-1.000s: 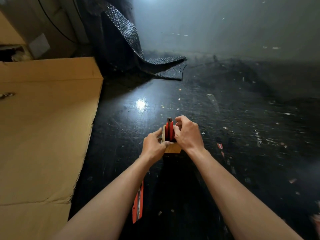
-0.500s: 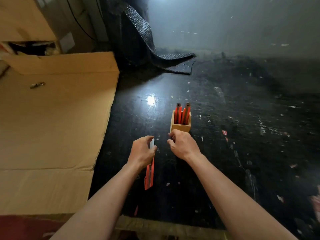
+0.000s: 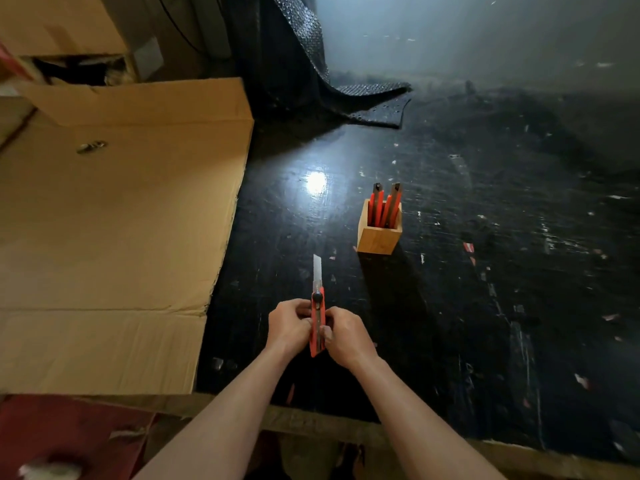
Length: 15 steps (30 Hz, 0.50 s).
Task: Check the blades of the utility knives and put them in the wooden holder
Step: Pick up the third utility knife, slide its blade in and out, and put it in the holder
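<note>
Both hands hold one orange utility knife [image 3: 317, 320] upright above the black table. My left hand [image 3: 290, 326] grips its left side and my right hand [image 3: 344, 336] its right side, thumb on the body below the black slider knob. Its silver blade [image 3: 317, 268] sticks out the top, pointing away from me. Farther off and to the right stands the square wooden holder [image 3: 378, 236], apart from my hands, with two orange utility knives [image 3: 384, 206] standing in it, handles leaning slightly apart.
A large flat cardboard sheet [image 3: 114, 230] covers the table's left side, with an open box behind it. Black bubble wrap [image 3: 363, 98] hangs at the back. The scratched black tabletop [image 3: 502, 271] stretches right. The table's wooden front edge [image 3: 311, 420] runs close below my wrists.
Both hands left the holder and drew back toward me. The left hand picked the knife up off the table, the right hand joined it, and the blade now stands extended.
</note>
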{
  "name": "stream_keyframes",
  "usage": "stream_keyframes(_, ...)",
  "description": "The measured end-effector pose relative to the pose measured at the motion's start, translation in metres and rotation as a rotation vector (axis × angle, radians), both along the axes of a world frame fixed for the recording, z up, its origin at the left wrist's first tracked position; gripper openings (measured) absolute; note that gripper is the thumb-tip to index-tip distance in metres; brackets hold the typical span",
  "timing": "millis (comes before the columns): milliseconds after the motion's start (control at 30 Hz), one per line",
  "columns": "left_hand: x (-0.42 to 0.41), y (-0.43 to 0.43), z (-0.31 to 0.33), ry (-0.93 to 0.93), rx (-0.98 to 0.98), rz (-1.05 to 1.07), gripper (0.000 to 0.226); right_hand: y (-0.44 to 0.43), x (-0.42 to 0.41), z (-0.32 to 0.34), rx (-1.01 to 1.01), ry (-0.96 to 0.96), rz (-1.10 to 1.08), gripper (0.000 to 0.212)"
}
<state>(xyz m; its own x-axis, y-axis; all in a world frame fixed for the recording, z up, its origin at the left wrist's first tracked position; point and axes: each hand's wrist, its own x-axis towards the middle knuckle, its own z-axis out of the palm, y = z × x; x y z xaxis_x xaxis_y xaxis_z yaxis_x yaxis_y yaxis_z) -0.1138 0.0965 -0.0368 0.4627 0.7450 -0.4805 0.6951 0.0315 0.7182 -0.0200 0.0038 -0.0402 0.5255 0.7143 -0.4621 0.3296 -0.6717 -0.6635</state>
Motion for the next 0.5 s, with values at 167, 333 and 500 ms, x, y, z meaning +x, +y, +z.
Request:
stream_keyframes(167,0.001,-0.002,0.000,-0.103,-0.099,0.082,0.033,-0.007,0.002,0.004,0.087,0.170,-0.176,0.016)
stream_keyframes(333,0.007,0.006,0.023,-0.264,-0.185,0.065,0.036,-0.010,0.021,0.027,0.231,0.226,-0.241,0.019)
stream_keyframes(500,0.030,0.013,0.071,-0.421,-0.216,-0.012,0.035,-0.014,0.044,0.065,0.430,0.195,-0.247,0.021)
